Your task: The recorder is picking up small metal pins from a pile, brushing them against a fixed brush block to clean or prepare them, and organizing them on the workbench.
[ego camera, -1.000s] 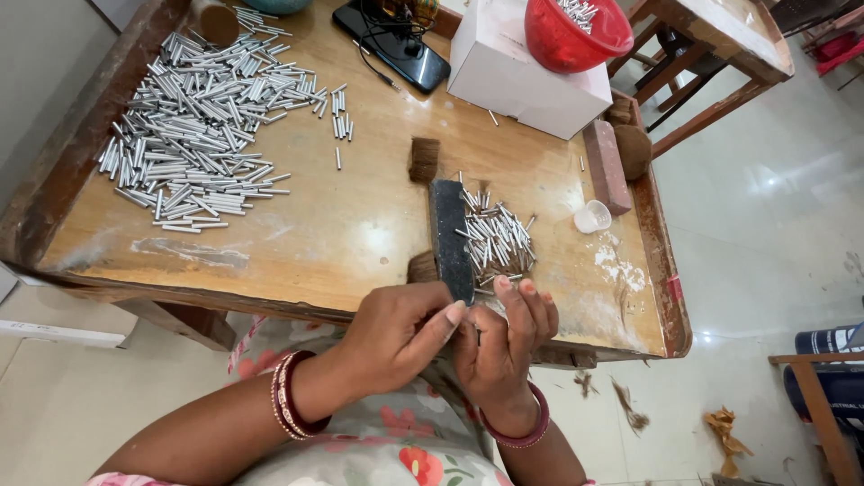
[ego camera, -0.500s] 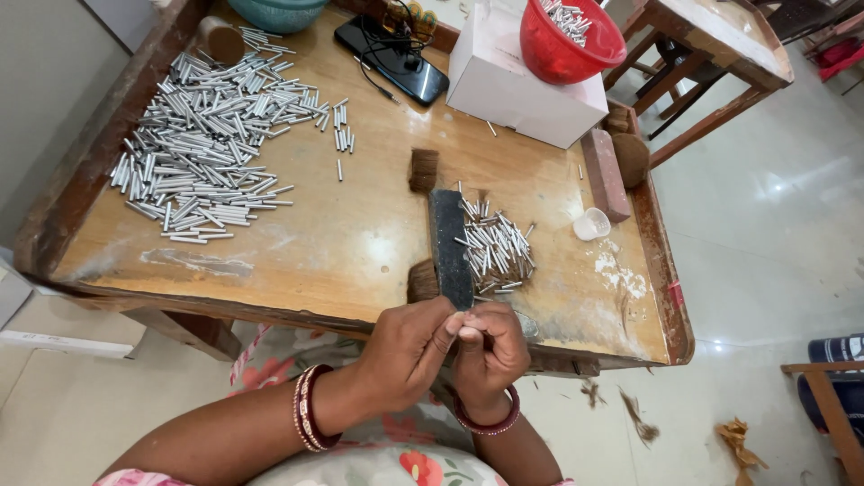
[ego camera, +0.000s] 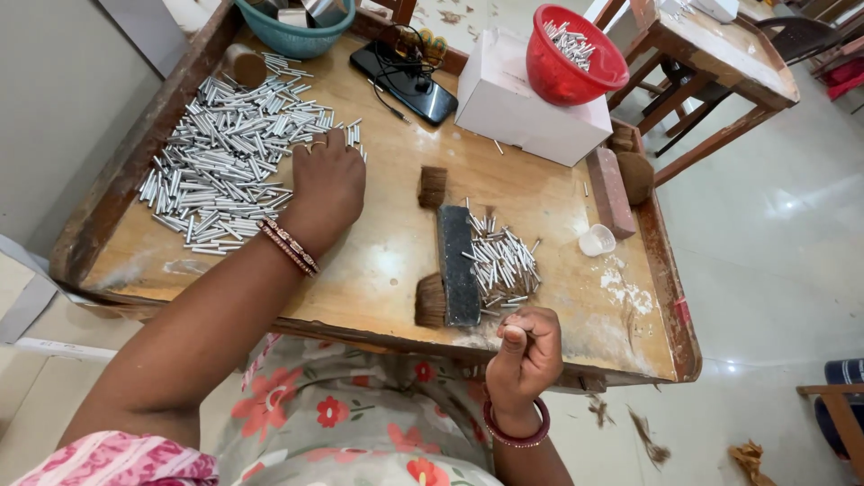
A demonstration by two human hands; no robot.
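Bare forearms; the left hand (ego camera: 326, 187) wears a ring and thin beaded bangles, the right hand (ego camera: 528, 355) one dark red bangle. Floral dress (red flowers), pink patterned sleeve.

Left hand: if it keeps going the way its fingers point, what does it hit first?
The left hand points up-left into the big pile of metal tubes; its fingers look already at the pile's edge, though contact is unclear.

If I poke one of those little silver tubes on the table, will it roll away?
Probably. The silver tubes look round, thin and smooth, so one would likely roll sideways and feel light. The left hand rests on the heap, which seems loose and apt to scatter.
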